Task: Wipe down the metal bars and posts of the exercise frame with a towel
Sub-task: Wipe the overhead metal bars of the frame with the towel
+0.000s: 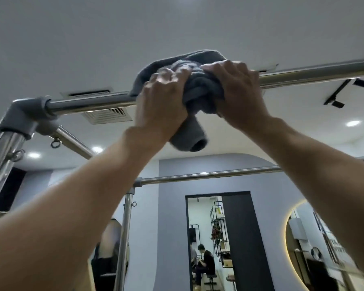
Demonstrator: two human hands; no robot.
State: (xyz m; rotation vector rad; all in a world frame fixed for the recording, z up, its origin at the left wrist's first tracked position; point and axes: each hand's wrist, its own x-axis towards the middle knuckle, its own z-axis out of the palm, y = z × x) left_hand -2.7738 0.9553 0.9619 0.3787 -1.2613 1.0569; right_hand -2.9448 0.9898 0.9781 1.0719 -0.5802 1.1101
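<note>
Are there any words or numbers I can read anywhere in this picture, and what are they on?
None can be read for sure.
Round mirror: some pale letters show in its reflection, too blurred and cut off to read.
Towel, top bar and grey corner joint: no words or numbers on them.

White ceiling (177, 28) overhead with a slatted air vent (107, 114) on the left, recessed spotlights (353, 123) and black track lights (345, 91) on the right. Far wall (170, 206) is pale lavender, with a doorway (208, 238) into a brighter room and a round backlit mirror (315, 248) at right.
</note>
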